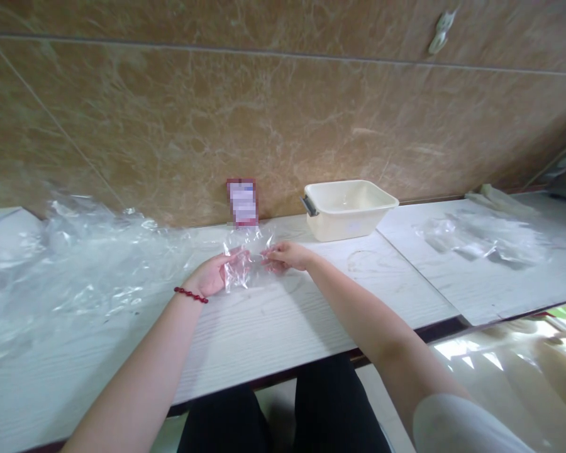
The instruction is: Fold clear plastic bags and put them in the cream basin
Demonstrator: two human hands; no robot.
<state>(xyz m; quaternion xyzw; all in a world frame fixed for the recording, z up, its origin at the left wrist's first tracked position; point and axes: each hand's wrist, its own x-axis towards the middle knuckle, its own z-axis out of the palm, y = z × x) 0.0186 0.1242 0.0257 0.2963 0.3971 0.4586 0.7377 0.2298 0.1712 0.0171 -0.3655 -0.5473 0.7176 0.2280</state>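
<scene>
Here I am, my left hand [212, 274] and right hand [285, 255] pinching a crumpled clear plastic bag [243, 264] between them over the white worktop [264, 333], while a loose plastic sheet [75, 264] lies bunched to my left and a cream plastic tub [346, 211] stands untouched by the wall [264, 113].

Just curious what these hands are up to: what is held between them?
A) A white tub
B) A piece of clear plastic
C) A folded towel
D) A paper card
B. The clear plastic is gathered between the left hand and the right hand, while the white tub stands apart by the wall.
</scene>
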